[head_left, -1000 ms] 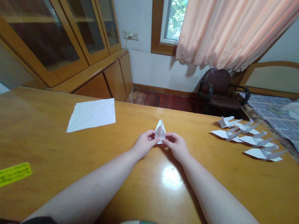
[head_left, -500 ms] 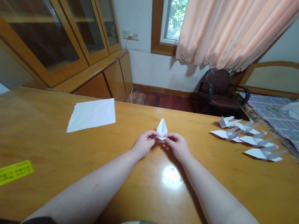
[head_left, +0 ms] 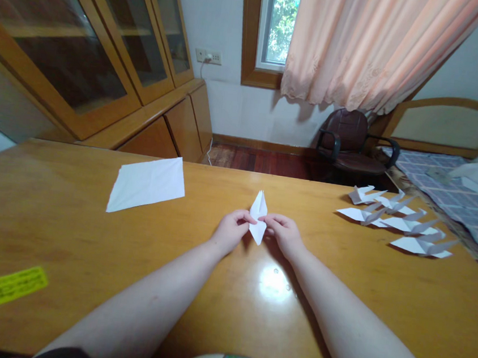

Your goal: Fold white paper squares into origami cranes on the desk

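Note:
A small piece of folded white paper [head_left: 256,233], pointed at its far and near ends, is held between my two hands above the table [head_left: 139,271]. My left hand [head_left: 234,227] pinches its left edge, thumb on top. On the opposite edge, my right hand [head_left: 282,231] grips with thumb and fingers closed; some of its fingertips are hidden beneath the paper. The near flap points toward me and the far end shows a narrow slit down its middle.
Several folded paper cranes [head_left: 409,224] stand at the table's right. A white paper sheet [head_left: 148,185] lies to the left. A yellow printed strip [head_left: 0,292] appears near the left edge. Beyond the table are a brown armchair [head_left: 349,139] and a wooden cabinet [head_left: 144,109].
The near flap of the folded paper, earlier bent up across its middle, now lies extended toward me. Both hands stay at its sides with little movement.

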Demonstrator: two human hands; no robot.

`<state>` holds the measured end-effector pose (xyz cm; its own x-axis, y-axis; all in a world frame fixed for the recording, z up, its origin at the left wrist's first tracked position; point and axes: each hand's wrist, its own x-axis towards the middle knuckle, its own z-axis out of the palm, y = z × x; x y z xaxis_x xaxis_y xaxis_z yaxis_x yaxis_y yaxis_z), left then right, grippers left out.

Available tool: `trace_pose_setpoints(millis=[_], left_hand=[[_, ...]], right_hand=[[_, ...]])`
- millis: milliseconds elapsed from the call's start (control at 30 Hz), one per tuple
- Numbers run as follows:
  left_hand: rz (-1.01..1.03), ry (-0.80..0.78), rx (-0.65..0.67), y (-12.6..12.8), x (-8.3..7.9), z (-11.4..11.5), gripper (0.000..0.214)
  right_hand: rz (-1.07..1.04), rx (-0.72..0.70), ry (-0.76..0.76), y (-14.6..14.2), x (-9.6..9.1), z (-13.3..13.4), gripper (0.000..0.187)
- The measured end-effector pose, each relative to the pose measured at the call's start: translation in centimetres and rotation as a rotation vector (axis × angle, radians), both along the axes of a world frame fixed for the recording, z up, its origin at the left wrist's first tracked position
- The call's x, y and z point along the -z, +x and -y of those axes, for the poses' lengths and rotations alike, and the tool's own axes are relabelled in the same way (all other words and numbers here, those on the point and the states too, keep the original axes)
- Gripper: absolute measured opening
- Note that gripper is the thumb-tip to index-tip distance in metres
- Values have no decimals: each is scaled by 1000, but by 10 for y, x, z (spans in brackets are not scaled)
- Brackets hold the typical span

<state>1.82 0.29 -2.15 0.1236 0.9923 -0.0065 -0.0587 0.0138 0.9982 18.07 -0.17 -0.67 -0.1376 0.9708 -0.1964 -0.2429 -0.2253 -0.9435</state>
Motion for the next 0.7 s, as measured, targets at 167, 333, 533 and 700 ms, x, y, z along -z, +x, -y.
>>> trace_pose_setpoints(millis=[167,333,533,700], left_hand=[[-49,28,14,-3,-1,0,11],[76,-149,67,-2,-7,1,7],[-3,-49,25,3,-11,2,23],[-140,-9,2,1,-4,0,27]], right_hand=[[143,8,45,1,5,-1,28],[148,18,67,0,9,-3,26],[109,42,169,-1,10,-6,32],[55,23,136,-2,11,-6,40]])
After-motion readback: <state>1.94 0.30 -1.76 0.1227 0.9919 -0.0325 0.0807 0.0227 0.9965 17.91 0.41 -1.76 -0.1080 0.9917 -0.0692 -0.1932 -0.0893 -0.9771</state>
